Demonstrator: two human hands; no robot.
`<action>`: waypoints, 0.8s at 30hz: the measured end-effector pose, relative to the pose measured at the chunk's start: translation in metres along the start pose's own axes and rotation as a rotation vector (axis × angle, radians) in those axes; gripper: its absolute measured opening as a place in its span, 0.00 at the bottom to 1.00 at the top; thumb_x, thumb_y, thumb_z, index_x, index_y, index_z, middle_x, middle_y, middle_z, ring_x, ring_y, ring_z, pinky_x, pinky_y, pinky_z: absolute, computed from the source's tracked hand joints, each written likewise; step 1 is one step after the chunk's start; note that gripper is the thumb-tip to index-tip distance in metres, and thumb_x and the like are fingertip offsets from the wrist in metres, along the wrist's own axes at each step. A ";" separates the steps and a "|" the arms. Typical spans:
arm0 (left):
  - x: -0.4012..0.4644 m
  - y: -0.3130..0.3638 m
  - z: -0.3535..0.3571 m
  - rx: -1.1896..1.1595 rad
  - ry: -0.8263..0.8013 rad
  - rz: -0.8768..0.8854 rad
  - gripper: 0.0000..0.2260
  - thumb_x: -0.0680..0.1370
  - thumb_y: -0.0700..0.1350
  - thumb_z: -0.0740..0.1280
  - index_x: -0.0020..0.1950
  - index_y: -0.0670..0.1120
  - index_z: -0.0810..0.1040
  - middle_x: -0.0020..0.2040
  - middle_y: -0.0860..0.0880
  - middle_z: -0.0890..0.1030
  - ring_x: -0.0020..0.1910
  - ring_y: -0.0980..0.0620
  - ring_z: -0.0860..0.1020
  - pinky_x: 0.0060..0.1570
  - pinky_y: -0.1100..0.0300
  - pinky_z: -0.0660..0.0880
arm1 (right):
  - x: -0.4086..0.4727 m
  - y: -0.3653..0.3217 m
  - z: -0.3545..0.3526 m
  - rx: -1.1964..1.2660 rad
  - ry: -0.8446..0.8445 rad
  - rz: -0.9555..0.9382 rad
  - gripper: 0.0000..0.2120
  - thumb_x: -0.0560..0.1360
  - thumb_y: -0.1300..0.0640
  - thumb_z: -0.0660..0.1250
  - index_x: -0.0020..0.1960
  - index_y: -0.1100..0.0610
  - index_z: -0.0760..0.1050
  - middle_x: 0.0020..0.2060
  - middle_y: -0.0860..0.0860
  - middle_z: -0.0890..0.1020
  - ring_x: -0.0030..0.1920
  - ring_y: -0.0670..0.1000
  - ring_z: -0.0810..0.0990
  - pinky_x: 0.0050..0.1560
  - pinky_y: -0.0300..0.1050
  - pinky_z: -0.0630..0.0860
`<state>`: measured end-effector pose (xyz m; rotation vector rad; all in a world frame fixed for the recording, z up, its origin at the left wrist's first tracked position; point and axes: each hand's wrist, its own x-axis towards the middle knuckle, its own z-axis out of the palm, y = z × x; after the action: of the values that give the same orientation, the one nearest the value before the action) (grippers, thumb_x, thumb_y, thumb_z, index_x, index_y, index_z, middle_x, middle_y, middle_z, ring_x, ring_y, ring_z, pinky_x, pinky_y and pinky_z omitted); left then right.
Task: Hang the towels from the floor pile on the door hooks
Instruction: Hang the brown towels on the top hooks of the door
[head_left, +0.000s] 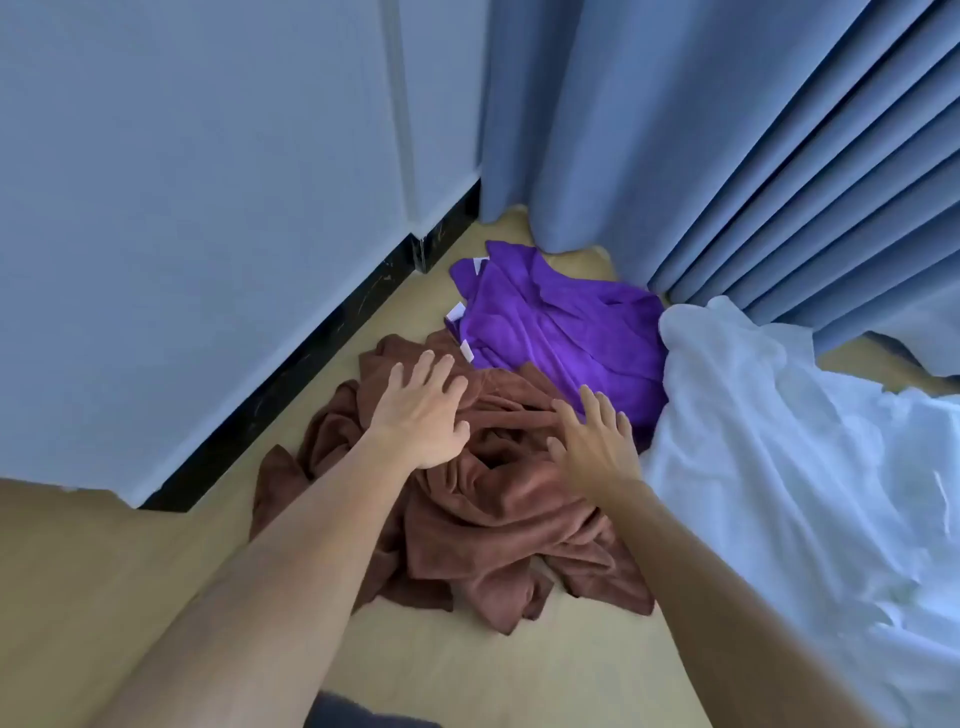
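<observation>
Pale wall panels (182, 182) with a black skirting (311, 343) and pleated blue curtains (727, 130) enclosed a corner of wooden floor (104, 571), where white bedding (805, 467) spilled in from the right. On the floor, a crumpled brown towel (493, 519) lay heaped just in front of a purple towel (561, 322) bearing small white tags, the two touching. Both bare arms reached down over the pile: the left hand (421, 410) and the right hand (597, 436) were spread above the brown towel, each grip released, fingers straight, grasping nothing
</observation>
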<state>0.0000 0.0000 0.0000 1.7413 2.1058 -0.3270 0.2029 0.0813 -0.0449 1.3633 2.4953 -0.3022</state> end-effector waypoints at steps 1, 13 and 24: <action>0.006 -0.001 0.007 0.041 0.004 0.014 0.27 0.80 0.55 0.55 0.76 0.46 0.56 0.79 0.45 0.48 0.78 0.43 0.45 0.74 0.43 0.50 | 0.007 0.001 0.009 -0.021 0.021 -0.016 0.23 0.78 0.50 0.59 0.71 0.54 0.62 0.75 0.59 0.54 0.75 0.60 0.52 0.71 0.59 0.55; 0.028 -0.009 0.035 0.063 0.140 0.056 0.25 0.80 0.52 0.56 0.75 0.46 0.58 0.78 0.45 0.53 0.77 0.45 0.48 0.74 0.45 0.52 | 0.049 0.005 0.045 -0.148 0.165 -0.079 0.10 0.65 0.63 0.73 0.46 0.59 0.79 0.60 0.59 0.76 0.59 0.62 0.74 0.52 0.58 0.74; -0.104 0.030 -0.177 -0.259 0.186 0.008 0.14 0.81 0.51 0.58 0.62 0.45 0.72 0.60 0.47 0.75 0.61 0.46 0.72 0.59 0.53 0.68 | -0.055 -0.069 -0.233 -0.075 0.352 -0.510 0.17 0.73 0.52 0.51 0.43 0.60 0.75 0.45 0.55 0.77 0.41 0.57 0.75 0.36 0.51 0.73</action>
<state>0.0200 -0.0128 0.2061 1.6800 2.1544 0.1116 0.1390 0.0745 0.1958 0.7837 3.0923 -0.0675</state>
